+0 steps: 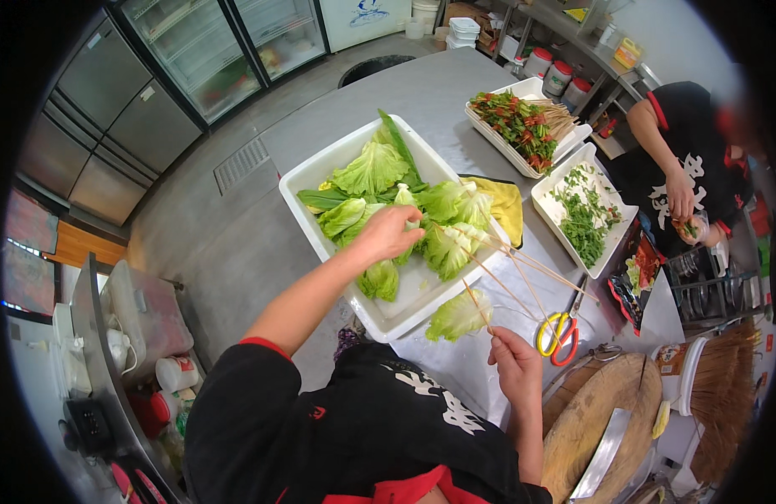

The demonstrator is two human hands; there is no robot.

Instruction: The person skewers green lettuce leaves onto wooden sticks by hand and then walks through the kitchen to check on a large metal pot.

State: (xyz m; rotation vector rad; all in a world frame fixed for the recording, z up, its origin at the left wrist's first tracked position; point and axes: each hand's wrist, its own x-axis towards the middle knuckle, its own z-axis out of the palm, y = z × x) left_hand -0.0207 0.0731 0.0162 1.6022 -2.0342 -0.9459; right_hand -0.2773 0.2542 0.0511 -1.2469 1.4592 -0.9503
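My left hand (394,233) is over the white plastic tub (388,334), its fingers bent at a small piece of lettuce; whether they grip it cannot be told. Lettuce leaves (370,170) fill much of the tub. Several skewered lettuce pieces (447,252) lie at its right side, their bamboo sticks (533,261) reaching out over the rim. Low in front of me, my right hand (515,356) pinches a bamboo skewer (478,305) with a lettuce leaf (457,317) on it, just outside the tub's near corner.
Scissors (564,331) with yellow and red handles lie right of my right hand. Beyond are a yellow cloth (501,205), a tray of herbs (586,217) and a tray of filled skewers (520,129). A cleaver (602,453) rests on a round wooden block (564,428). A co-worker (684,164) handles food at right.
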